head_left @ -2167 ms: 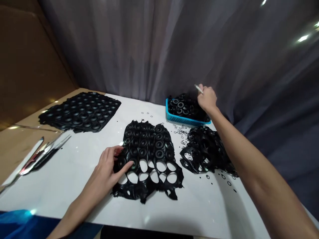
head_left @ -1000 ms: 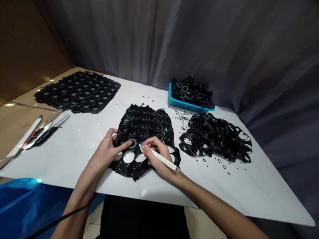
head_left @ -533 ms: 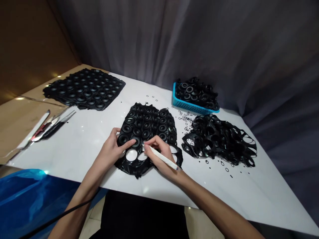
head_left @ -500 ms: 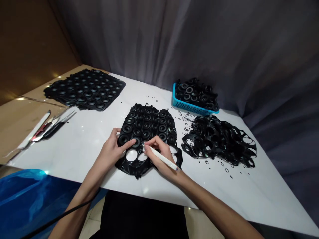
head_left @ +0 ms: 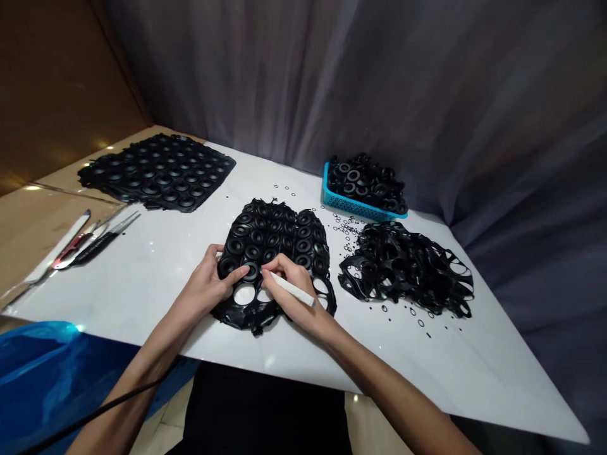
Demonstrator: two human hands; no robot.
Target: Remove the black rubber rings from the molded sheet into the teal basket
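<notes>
A black rubber sheet [head_left: 279, 237] moulded with rows of round rings lies in the middle of the white table [head_left: 156, 272]; its near rows are punched-out holes. My left hand [head_left: 208, 285] presses on the sheet's near left part, fingers curled, thumb and forefinger pinching a ring [head_left: 250, 272]. My right hand [head_left: 294, 292] grips a thin white pen-like tool [head_left: 290, 288], its tip set against that same ring.
A second full rubber sheet [head_left: 159, 172] lies at the back left. A blue basket [head_left: 353, 208] piled with loose black rings stands at the back. A heap of stripped rubber webbing [head_left: 408, 268] sits right, small rings scattered around. Blades and tweezers [head_left: 80, 243] lie left.
My right hand came back from the blue basket with the white tool and set its tip to the sheet beside my left fingers. Over the last half second both hands barely shifted.
</notes>
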